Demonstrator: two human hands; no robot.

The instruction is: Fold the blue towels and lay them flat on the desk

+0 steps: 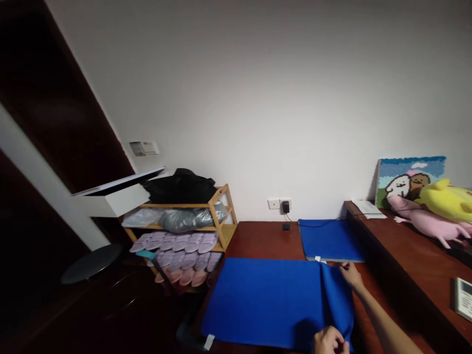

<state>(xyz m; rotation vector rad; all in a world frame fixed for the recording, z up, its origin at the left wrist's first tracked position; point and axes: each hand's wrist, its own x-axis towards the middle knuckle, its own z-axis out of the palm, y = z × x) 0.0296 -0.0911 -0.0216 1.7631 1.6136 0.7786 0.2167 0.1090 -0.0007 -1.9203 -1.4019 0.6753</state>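
Note:
A blue cloth (269,300) lies spread on the reddish-brown table, with its right side lifted in folds. At its far right corner, my right hand (350,275) is closed in a pinch on the fabric. My left hand (329,340) is closed at the near right edge, fingers curled on the cloth and partly cut off by the frame's bottom. White tags show at the cloth's near left corner and by its far edge. Behind it, a second blue cloth (328,239) lies flat and folded against the wall side.
A wooden rack (221,221) at left holds slippers (180,242), plastic-wrapped items and a black bag (180,187). A round stool (92,263) stands beside it. On the raised ledge (401,246) at right are plush toys (448,201), a picture (411,179) and a calculator (464,297). A cable runs from the wall plug (285,206).

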